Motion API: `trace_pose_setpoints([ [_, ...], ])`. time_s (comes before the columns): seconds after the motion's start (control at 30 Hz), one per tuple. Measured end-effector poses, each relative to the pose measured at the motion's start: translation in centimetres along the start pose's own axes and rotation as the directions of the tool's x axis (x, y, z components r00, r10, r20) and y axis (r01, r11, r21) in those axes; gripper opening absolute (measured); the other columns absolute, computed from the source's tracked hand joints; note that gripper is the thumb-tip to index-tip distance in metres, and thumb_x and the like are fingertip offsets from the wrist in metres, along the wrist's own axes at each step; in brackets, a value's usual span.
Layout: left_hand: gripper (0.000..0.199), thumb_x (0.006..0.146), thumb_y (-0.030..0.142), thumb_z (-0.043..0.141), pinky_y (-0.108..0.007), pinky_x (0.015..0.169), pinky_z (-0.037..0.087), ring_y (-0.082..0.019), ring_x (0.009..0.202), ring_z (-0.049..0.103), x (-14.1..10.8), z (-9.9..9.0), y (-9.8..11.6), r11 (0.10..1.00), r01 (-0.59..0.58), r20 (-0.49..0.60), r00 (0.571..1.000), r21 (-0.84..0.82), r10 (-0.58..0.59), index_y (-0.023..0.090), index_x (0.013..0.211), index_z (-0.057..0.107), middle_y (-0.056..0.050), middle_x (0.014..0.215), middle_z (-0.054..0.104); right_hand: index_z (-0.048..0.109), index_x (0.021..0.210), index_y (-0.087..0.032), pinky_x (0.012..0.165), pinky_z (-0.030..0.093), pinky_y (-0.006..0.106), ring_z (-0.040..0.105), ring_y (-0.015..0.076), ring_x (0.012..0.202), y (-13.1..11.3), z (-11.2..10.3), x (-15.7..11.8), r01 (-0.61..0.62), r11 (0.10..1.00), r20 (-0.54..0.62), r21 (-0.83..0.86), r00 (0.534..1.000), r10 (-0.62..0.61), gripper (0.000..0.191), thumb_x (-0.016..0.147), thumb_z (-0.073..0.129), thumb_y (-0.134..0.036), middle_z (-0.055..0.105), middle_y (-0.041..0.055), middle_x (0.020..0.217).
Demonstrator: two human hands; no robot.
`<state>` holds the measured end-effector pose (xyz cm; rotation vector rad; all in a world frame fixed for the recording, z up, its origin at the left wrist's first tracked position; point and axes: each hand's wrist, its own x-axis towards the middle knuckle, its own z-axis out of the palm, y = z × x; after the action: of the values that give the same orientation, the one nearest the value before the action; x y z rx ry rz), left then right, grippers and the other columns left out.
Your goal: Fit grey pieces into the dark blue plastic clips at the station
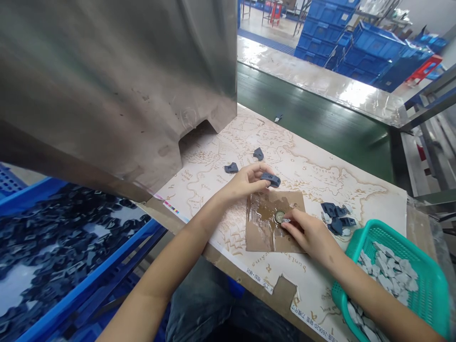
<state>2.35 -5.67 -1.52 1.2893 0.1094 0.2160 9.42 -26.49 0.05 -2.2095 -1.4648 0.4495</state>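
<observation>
My left hand [254,178] is closed on a dark grey plastic part [270,180], held just above the far edge of a brown cardboard piece [260,237]. Between the fingertips of my right hand [302,230] is a small whitish piece [285,221]. Those fingertips are beside a small round dish [280,216] on the cardboard, where wet, shiny smears show. Two more dark parts lie past my left hand: one dark part [231,167] to its left and another [258,154] farther back. A cluster of dark parts [335,217] with whitish bits lies beyond my right hand.
A green basket [377,225] of pale pieces stands at right, under my right forearm. A blue crate [89,280] full of dark parts is at lower left. A metal panel [117,85] rises on the left. Beyond the map-printed sheet [320,166] runs a green conveyor belt [313,118].
</observation>
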Motion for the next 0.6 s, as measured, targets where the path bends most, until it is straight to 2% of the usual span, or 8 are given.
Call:
trace_pose_setpoints([
  [0.13,0.019,0.069,0.018,0.065,-0.022,0.063,0.051,-0.012,0.072,0.063,-0.2,0.0,-0.1,0.998,-0.040,0.103,0.994,0.045,0.035,0.015,0.085,0.054,-0.004,0.082,0.066,0.051,0.076,-0.019,0.057,0.041,0.025,0.058,0.0174,0.063,0.0,0.3,-0.1,-0.010,0.996,0.021,-0.094,1.000,0.012,0.012,0.087,0.048,-0.023,0.060,0.0038,0.072],
  [0.2,0.019,0.068,0.017,0.064,-0.022,0.062,0.051,-0.012,0.071,0.063,-0.3,0.1,-0.2,0.997,-0.052,0.121,0.992,0.055,0.045,0.015,0.085,0.055,-0.004,0.082,0.066,0.052,0.075,-0.019,0.055,0.040,0.026,0.056,0.0168,0.061,-0.1,0.2,0.0,-0.016,0.997,0.012,-0.071,1.000,0.017,0.014,0.086,0.049,-0.025,0.059,0.0033,0.069],
  [0.27,0.021,0.066,0.016,0.064,-0.022,0.060,0.051,-0.012,0.070,0.063,-0.4,0.3,-0.3,0.997,-0.050,0.115,0.992,0.054,0.044,0.015,0.086,0.056,-0.004,0.082,0.066,0.054,0.076,-0.019,0.054,0.039,0.025,0.054,0.0154,0.057,-0.4,-0.1,0.0,-0.032,0.999,-0.024,0.036,0.999,0.033,0.014,0.085,0.050,-0.028,0.057,0.0018,0.064],
  [0.33,0.021,0.067,0.016,0.064,-0.021,0.060,0.051,-0.012,0.070,0.064,-0.4,0.5,-0.3,0.998,-0.035,0.103,0.994,0.055,0.029,0.015,0.087,0.058,-0.004,0.082,0.066,0.057,0.080,-0.019,0.052,0.039,0.025,0.052,0.0139,0.054,-0.6,-0.5,0.1,-0.081,0.971,-0.098,0.227,0.990,0.106,0.017,0.084,0.053,-0.035,0.055,0.0005,0.061],
  [0.4,0.020,0.068,0.018,0.065,-0.022,0.063,0.052,-0.013,0.072,0.064,-0.4,0.8,-0.3,0.997,-0.003,0.097,0.995,0.071,-0.003,0.015,0.087,0.060,-0.004,0.082,0.067,0.058,0.083,-0.018,0.047,0.040,0.024,0.050,0.0124,0.050,-0.7,-0.9,0.3,-0.144,0.867,-0.135,0.476,0.963,0.234,0.027,0.080,0.057,-0.045,0.056,0.0003,0.060],
  [0.47,0.021,0.069,0.022,0.067,-0.024,0.065,0.053,-0.014,0.074,0.065,-0.3,1.2,-0.3,0.996,0.038,0.094,0.995,0.082,-0.046,0.014,0.087,0.062,-0.005,0.081,0.068,0.056,0.081,-0.018,0.040,0.037,0.022,0.047,0.0103,0.044,-0.7,-1.2,0.5,-0.190,0.702,-0.111,0.687,0.927,0.359,0.039,0.072,0.063,-0.055,0.057,0.0005,0.060],
  [0.53,0.024,0.067,0.025,0.071,-0.026,0.067,0.054,-0.014,0.075,0.065,-0.3,1.7,-0.5,0.994,0.085,0.079,0.993,0.072,-0.091,0.013,0.087,0.062,-0.005,0.080,0.068,0.053,0.077,-0.017,0.035,0.032,0.019,0.043,0.0077,0.038,-0.8,-1.5,0.7,-0.211,0.554,-0.072,0.805,0.893,0.444,0.048,0.063,0.069,-0.060,0.058,-0.0002,0.057],
  [0.6,0.029,0.065,0.029,0.074,-0.026,0.068,0.054,-0.014,0.074,0.066,-0.3,2.3,-0.7,0.992,0.123,0.055,0.991,0.037,-0.125,0.013,0.086,0.062,-0.004,0.078,0.068,0.051,0.071,-0.017,0.034,0.029,0.016,0.042,0.0059,0.036,-0.8,-1.6,0.9,-0.205,0.470,-0.063,0.859,0.867,0.494,0.051,0.057,0.074,-0.061,0.058,-0.0009,0.054],
])
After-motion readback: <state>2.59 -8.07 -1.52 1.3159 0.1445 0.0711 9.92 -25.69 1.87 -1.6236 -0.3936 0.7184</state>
